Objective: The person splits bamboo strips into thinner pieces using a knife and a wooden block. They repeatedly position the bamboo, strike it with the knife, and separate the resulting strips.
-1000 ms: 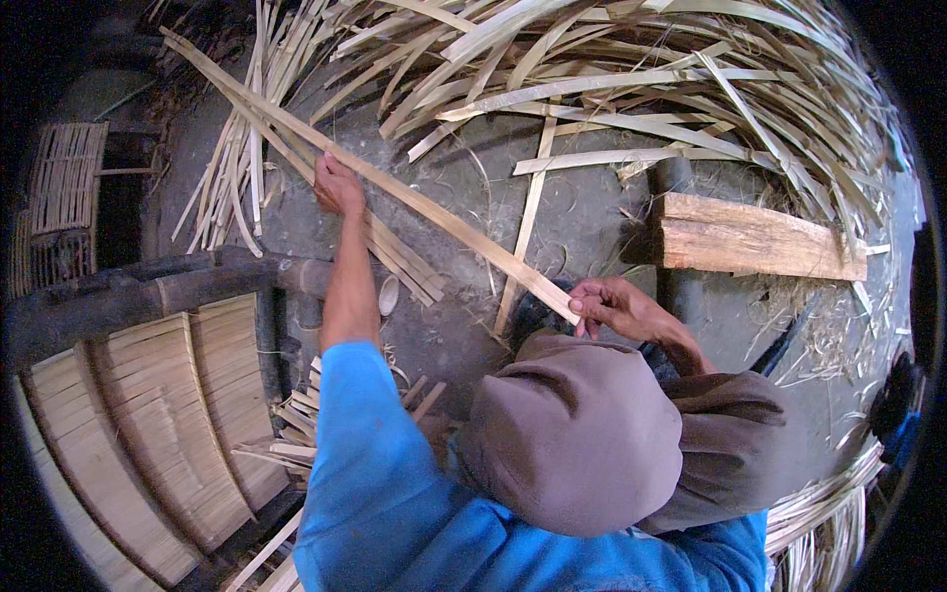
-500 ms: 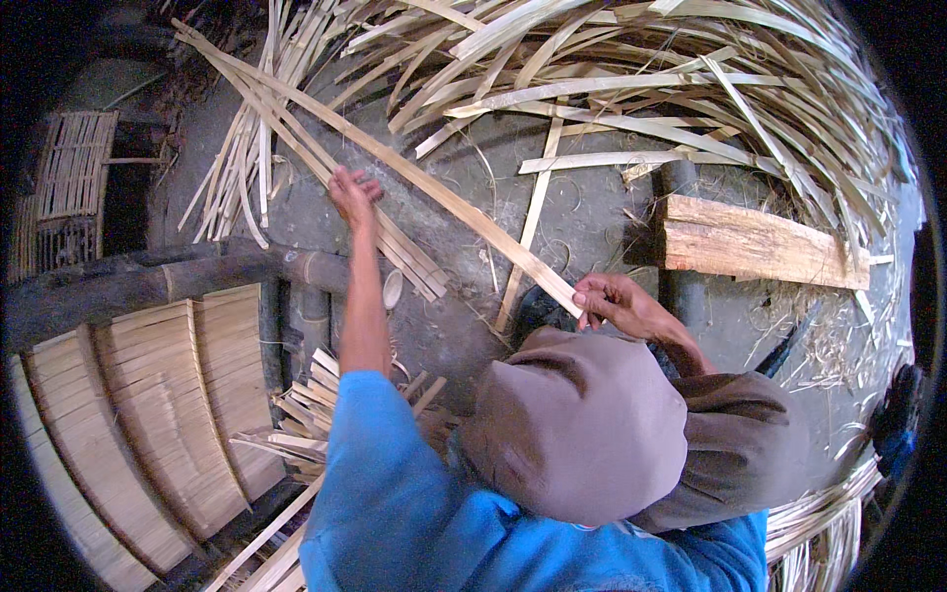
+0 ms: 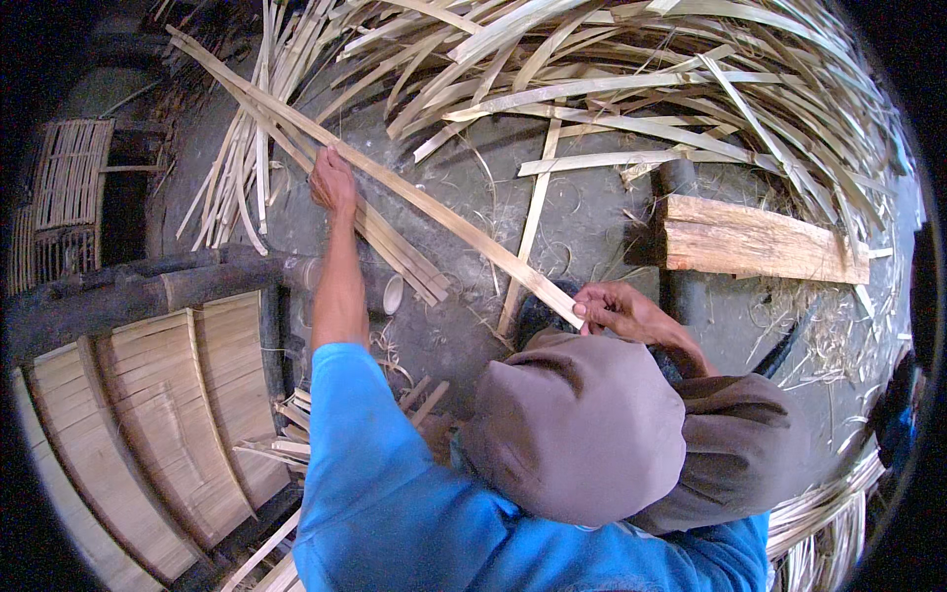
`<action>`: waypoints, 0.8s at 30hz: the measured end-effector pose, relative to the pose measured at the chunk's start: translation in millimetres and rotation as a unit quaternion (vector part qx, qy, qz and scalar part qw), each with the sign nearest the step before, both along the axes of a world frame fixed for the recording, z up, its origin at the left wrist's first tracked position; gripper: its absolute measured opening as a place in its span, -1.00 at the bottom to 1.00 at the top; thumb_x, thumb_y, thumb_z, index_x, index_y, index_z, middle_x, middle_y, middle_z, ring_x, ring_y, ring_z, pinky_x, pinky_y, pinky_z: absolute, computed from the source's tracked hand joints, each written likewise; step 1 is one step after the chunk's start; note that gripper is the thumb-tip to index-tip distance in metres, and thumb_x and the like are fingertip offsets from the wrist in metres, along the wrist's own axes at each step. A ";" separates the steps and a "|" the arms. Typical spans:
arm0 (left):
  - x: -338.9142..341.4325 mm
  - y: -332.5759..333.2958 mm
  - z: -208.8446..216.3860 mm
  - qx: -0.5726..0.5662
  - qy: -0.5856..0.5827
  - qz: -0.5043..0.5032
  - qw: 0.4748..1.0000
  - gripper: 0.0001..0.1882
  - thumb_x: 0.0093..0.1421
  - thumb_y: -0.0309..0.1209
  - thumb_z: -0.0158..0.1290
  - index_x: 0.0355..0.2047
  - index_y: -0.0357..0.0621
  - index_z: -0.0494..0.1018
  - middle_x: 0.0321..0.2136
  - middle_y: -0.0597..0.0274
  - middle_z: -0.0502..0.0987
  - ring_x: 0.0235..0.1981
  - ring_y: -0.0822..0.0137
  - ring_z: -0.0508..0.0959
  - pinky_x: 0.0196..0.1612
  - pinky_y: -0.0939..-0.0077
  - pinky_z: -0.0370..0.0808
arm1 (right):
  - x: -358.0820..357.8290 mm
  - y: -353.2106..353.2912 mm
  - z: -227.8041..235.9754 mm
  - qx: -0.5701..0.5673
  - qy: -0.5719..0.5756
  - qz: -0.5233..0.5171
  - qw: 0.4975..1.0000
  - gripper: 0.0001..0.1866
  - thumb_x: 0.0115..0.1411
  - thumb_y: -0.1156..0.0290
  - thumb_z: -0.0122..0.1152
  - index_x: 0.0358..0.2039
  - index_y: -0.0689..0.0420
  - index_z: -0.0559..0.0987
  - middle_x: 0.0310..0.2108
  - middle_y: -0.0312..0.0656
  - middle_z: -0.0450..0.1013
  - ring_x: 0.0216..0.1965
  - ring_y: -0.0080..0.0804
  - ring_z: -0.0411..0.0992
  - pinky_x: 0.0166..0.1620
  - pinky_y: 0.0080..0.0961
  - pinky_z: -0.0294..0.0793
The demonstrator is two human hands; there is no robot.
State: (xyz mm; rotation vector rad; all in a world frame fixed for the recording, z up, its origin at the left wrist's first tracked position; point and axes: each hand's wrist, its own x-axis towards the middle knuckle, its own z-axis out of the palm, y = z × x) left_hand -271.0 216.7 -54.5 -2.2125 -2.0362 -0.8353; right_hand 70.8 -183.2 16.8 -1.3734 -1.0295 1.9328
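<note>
A long, pale bamboo strip point(image 3: 444, 222) runs slantwise from the far left to the front of my knees. My right hand point(image 3: 617, 311) pinches its near end between thumb and fingers. Farther along, my left hand point(image 3: 333, 180) is closed at the strip's lower edge, fingers curled against it. Under my left hand, a few shorter-looking strips point(image 3: 404, 259) lie slanting on the ground. My bent knees point(image 3: 577, 424), in grey-brown cloth, rise just in front of my right hand and hide part of its forearm.
A big heap of bamboo strips point(image 3: 631, 84) spreads across the far side, with another bunch point(image 3: 258, 138) at far left. A split wood block point(image 3: 760, 242) lies at right. A dark bamboo rail point(image 3: 148, 291) and slatted panel point(image 3: 163, 424) stand at near left.
My left hand has moved left and slightly away, from open fingers over the lower strips to closed at the long strip. My right hand has hardly moved, still pinching the near end.
</note>
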 end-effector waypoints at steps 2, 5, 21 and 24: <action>3.4 -25.5 1.1 0.029 -0.060 0.011 0.998 -0.63 0.43 -0.17 -0.12 -0.31 -0.24 0.45 -0.28 -0.17 0.59 -0.42 -0.23 0.54 -0.37 -0.04 0.42 | -3.1 0.2 -1.1 -0.003 0.008 -0.003 1.000 -0.65 0.45 0.13 0.07 -0.16 0.20 0.56 -0.43 -0.30 0.57 -0.40 -0.60 0.49 -0.25 -0.55 0.50; -9.0 -56.3 -23.3 0.005 -0.265 0.021 0.964 -0.58 0.45 -0.09 -0.13 -0.31 -0.21 0.45 -0.40 -0.03 0.59 -0.49 0.02 0.56 -0.43 0.18 0.45 | -7.0 4.4 -2.3 -0.004 0.024 -0.007 1.000 -0.65 0.45 0.13 0.07 -0.16 0.20 0.55 -0.43 -0.30 0.57 -0.42 -0.59 0.49 -0.25 -0.54 0.49; 4.7 -53.9 -15.0 0.015 -0.060 -0.048 0.997 -0.77 0.38 -0.22 0.01 -0.25 -0.12 0.49 -0.54 0.01 0.53 -0.47 0.00 0.56 -0.38 0.07 0.41 | -3.0 0.9 -6.9 0.031 -0.004 0.000 1.000 -0.64 0.45 0.10 0.06 -0.17 0.17 0.57 -0.44 -0.34 0.56 -0.42 -0.62 0.43 -0.32 -0.55 0.43; -30.6 -64.0 -16.9 0.012 -0.166 0.031 0.985 -0.62 0.44 -0.08 -0.07 -0.28 -0.13 0.50 -0.57 0.09 0.53 -0.50 0.11 0.55 -0.39 0.15 0.43 | -11.4 1.5 -12.3 0.038 0.000 0.009 0.999 -0.63 0.45 0.09 0.06 -0.18 0.18 0.58 -0.44 -0.34 0.56 -0.41 -0.61 0.44 -0.31 -0.54 0.45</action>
